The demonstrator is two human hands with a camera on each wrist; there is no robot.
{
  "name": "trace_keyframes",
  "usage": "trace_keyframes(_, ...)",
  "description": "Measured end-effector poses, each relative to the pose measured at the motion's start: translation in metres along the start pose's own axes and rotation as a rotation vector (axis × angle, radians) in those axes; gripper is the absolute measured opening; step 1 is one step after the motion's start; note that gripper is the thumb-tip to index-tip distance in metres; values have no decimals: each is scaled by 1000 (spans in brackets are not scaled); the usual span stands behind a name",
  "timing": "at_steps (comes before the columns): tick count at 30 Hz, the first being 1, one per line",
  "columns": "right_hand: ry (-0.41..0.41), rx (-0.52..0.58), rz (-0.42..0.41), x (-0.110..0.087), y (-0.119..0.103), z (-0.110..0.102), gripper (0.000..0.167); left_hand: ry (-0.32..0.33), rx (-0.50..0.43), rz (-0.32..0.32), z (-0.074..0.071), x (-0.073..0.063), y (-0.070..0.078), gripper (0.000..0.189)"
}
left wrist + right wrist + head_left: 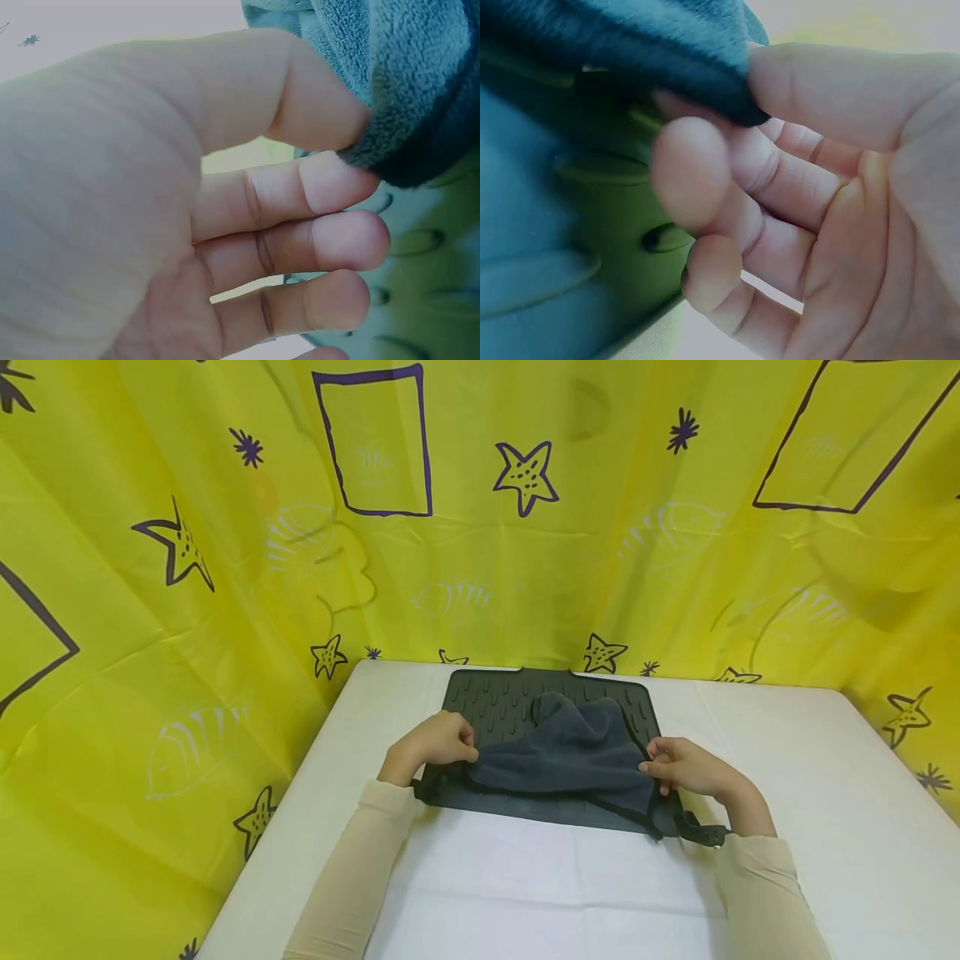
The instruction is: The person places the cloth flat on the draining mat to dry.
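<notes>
A dark blue-grey plush cloth [570, 747] with a black edging lies bunched over a dark ridged mat [487, 697]. At the cloth's left end my left hand [442, 739] pinches a corner between thumb and index finger; the left wrist view shows that fuzzy cloth corner [409, 124] caught at the fingertips, the other fingers apart below it. On the other side my right hand [686, 767] pinches the cloth's right edge. In the right wrist view the cloth [682, 64] passes between thumb and index finger, over the mat's raised ridges [604, 169].
The mat lies on a white-covered table [525, 893], near its far edge. A yellow curtain [480, 552] with stars and fish stands behind and along the left side. Black straps [701, 831] sit at both wrists.
</notes>
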State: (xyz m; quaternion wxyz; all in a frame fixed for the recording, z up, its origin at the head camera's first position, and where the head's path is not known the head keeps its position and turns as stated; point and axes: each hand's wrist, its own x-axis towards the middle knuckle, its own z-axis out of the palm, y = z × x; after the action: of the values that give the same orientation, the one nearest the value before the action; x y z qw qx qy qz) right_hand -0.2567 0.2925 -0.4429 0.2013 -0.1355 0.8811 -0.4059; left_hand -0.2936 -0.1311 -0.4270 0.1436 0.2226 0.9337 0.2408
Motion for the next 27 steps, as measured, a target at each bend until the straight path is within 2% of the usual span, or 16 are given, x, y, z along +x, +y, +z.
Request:
trace_keyframes(6, -4, 6, -7, 2, 1, 0, 21, 7, -28, -18, -7, -3, -2, 20)
trace_keyframes(12, -11, 0, -9, 3, 3, 2, 21, -47, 2, -27, -4, -1, -3, 20)
trace_keyframes(18, -26, -15, -7, 3, 3, 3, 22, -105, 47, -74, 2, 0, -1, 19)
trace_keyframes(22, -28, -18, -16, 3, 2, 4, 23, -122, 45, -67, 3, 0, 2, 22)
trace_keyframes(27, -1, -22, 15, 4, 2, 5, 24, -59, 32, -23, 6, 3, 2, 17)
